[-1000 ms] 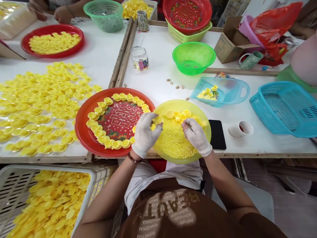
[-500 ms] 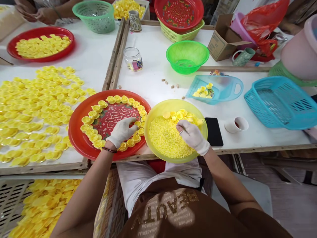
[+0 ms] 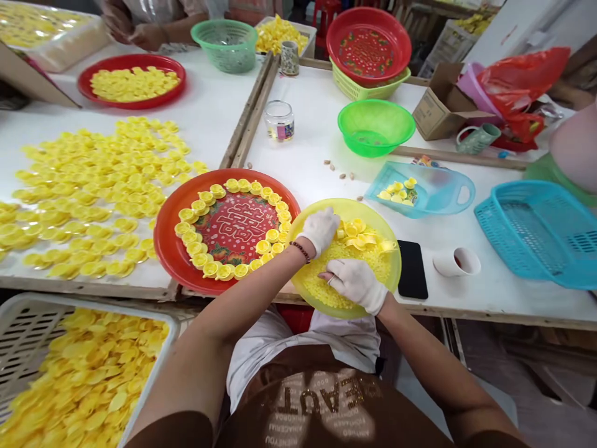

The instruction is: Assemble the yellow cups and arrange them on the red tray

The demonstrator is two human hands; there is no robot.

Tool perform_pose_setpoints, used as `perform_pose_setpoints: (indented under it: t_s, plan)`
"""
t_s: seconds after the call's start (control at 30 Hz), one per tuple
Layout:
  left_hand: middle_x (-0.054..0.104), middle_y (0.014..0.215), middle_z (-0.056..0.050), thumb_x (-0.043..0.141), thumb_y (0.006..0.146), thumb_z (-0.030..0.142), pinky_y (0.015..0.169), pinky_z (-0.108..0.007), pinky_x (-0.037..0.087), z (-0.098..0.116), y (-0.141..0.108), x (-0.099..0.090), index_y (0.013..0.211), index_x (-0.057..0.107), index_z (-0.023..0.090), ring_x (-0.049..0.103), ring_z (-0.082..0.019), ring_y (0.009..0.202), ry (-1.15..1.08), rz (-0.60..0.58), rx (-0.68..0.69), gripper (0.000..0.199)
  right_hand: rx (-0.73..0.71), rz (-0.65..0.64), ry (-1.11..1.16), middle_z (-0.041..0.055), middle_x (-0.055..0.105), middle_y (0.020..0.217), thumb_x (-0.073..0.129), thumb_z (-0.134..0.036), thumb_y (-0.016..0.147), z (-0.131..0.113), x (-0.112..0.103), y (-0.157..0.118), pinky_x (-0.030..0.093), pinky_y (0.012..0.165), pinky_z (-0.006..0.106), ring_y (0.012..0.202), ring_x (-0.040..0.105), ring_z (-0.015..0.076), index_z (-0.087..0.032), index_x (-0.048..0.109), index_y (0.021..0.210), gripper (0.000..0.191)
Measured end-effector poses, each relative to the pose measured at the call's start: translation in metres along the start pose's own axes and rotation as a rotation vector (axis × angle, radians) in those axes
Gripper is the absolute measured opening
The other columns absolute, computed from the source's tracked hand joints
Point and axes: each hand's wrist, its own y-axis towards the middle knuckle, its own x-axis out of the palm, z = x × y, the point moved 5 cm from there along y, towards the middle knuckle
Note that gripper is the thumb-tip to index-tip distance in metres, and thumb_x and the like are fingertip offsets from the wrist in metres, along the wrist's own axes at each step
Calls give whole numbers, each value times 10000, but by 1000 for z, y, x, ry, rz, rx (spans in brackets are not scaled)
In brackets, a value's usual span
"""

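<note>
A yellow bowl (image 3: pixel 392 274) holds small pale yellow pellets (image 3: pixel 331 289) and, toward its back right, several yellow cup-shaped pieces (image 3: pixel 358 233). My left hand (image 3: pixel 321 230), in a white glove, is over the bowl's back left part beside those pieces; its fingers curl down and what they hold is hidden. Over the pellets, my gloved right hand (image 3: pixel 357 281) is closed, its fingertips pinched on something too small to make out. To the left stands a red tray (image 3: pixel 168 249) with yellow pieces (image 3: pixel 198 207) set in a ring around its patterned bottom.
Many yellow pieces (image 3: pixel 102 180) lie on the table at left. Below is a crate of yellow parts (image 3: pixel 88 373). A black phone (image 3: pixel 413 269), a paper cup (image 3: pixel 457 262), a blue scoop (image 3: pixel 443 186) and a blue basket (image 3: pixel 527 233) stand at right. Another person's hands (image 3: pixel 147 36) show behind.
My left hand has moved right, from the red tray to the yellow bowl. My right hand has shifted down toward the near part of the bowl. The camera view has shifted left.
</note>
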Motion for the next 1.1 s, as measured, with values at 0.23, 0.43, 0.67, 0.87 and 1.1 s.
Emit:
perform_pose_setpoints:
  t_s: [0.23,0.43,0.67,0.87,1.1]
  plan:
    - [646,1168,-121,483,1000,233,773,-321,525,-15,-19,-4,1220,648,197,681,-241,991,-65,86,-23,277,395,437,1179,-57,396,558,669,-571,912,32,-25,2,242,437,269,441,308,98,-235,464,678,459]
    - [642,1141,-155,455,957,101,758,-331,514,-12,-6,6,1151,692,140,679,-253,974,-60,9,-46,309,520,399,1669,-103,277,555,730,-608,856,38,-28,12,161,396,200,417,151,52,-226,405,711,522]
    - [635,1125,-117,463,993,190,795,-341,522,-5,-47,-8,1004,709,180,644,-236,984,-158,141,100,246,440,422,1820,-107,273,604,755,-546,853,48,-36,12,91,381,183,446,100,53,-232,384,745,498]
    - [642,1185,-107,607,924,218,874,-377,531,0,-88,6,894,698,193,643,-247,1006,-234,149,234,99,490,428,1750,-117,260,578,700,-632,869,46,-39,14,114,371,195,413,111,48,-240,373,764,521]
    - [663,1072,-120,715,865,414,860,-414,490,-5,-74,6,1056,696,190,640,-312,1001,-146,205,14,296,377,551,1538,-100,350,581,639,-684,888,32,-52,45,196,391,207,399,265,48,-238,395,772,522]
